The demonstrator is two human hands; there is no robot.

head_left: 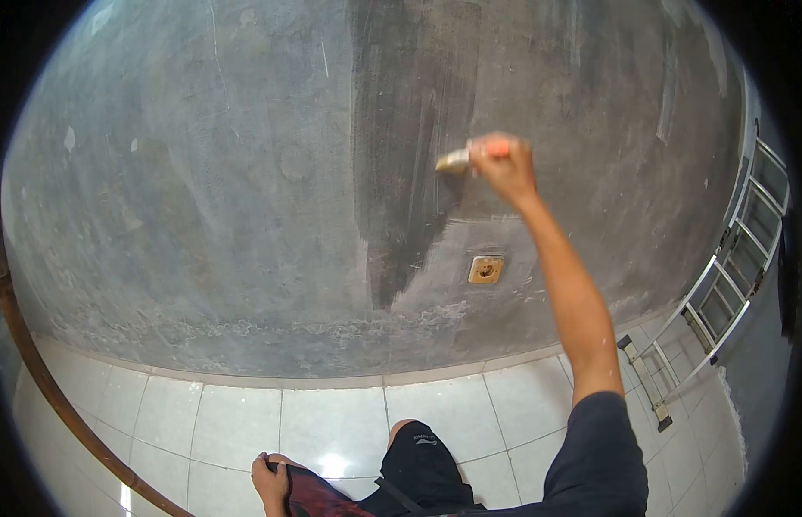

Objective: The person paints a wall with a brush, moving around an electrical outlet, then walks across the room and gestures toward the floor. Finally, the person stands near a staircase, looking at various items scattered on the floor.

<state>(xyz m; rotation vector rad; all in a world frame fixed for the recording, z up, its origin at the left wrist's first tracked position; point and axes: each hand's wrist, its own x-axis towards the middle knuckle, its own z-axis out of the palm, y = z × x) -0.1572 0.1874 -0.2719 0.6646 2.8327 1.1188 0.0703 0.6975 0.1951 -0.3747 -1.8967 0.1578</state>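
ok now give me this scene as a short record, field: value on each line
right hand: raised, gripping a brush with an orange handle, bristles at the wall
left hand: resting on the person's leg
wall: grey, patchy, with a darker streaked band beside the brush
outlet: yellowish, set in the wall below the brush
ladder: metal, standing at the far right
pole: brown, curving across the lower left
floor: pale square tiles
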